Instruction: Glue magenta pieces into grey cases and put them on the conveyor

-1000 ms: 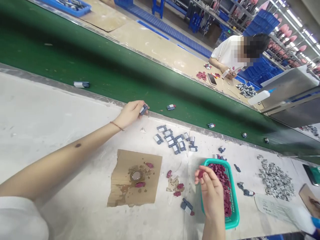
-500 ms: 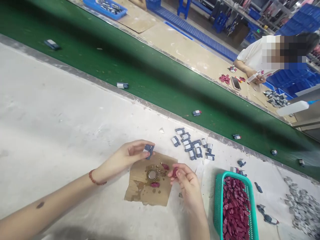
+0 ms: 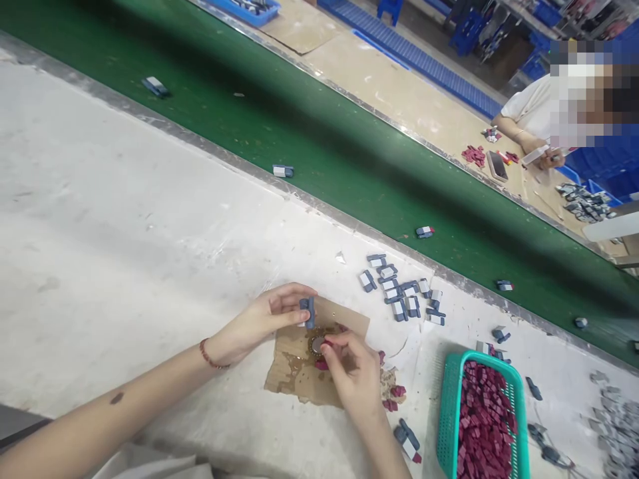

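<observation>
My left hand [image 3: 269, 318] pinches a small blue-grey plastic part [image 3: 309, 311] between thumb and fingers, above the far left edge of a piece of brown cardboard [image 3: 287, 380]. A small dark red piece [image 3: 327, 344] is in the fingertips of my right hand [image 3: 355, 372], right at a round bottle-cap-like dish [image 3: 316, 345] on the cardboard. Whether the piece touches the dish, I cannot tell. Wet stains surround the dish. Another red piece [image 3: 321, 364] lies just below it, partly hidden by my right hand.
Several blue-and-white parts [image 3: 392, 289] lie beyond my hands. To the right stands a green basket [image 3: 449, 412] of red pieces, with grey pieces [image 3: 616, 416] farther right. A green conveyor belt [image 3: 339, 159] carries spaced parts. Across it, a person's hands [image 3: 544, 156] work.
My right hand has moved left over the cardboard, bringing the red piece to the round dish. My left hand has turned the blue-grey part more upright. The whole view has shifted somewhat.
</observation>
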Tool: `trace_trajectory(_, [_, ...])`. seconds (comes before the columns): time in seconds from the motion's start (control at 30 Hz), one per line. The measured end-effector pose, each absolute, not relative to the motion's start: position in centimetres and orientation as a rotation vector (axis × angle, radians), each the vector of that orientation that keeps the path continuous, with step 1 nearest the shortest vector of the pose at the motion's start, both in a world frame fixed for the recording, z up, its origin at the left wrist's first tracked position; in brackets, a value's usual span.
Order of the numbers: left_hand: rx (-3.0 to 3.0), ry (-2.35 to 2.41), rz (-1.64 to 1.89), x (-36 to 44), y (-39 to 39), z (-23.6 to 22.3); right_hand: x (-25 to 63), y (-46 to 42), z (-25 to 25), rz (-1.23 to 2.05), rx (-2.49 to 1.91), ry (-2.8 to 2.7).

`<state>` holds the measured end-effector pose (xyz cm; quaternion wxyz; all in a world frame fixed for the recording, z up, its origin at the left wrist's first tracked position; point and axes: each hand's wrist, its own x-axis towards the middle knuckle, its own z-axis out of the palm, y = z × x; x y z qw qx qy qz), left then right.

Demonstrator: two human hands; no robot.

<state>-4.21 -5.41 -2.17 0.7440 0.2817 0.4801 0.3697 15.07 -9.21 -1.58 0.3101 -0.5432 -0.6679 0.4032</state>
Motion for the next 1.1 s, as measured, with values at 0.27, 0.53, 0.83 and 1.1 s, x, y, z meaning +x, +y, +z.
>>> trace_trajectory(0.27, [0.576,1.01,0.77,-4.5,-5.4,-1.6,14.6,-9.5,-2.0,0.808,-1.346,-2.198])
trace_trajectory(0.53, [0.677,0.958,0.65,-4.5,-5.7,-2.1,14.9,-9.4,-1.8,0.95,-1.399,-2.06])
trace_trajectory(0.83, [1.316,1.021,0.654,-3.9,-7.1,-1.8,15.3,-9.8,-1.7,1.388,-1.307,-1.021])
trace_trajectory(1.1, [1.463,0.985,0.622,-3.8,-7.2,-1.8,14.3,-9.9,-1.4,1.397,-1.284,-0.95])
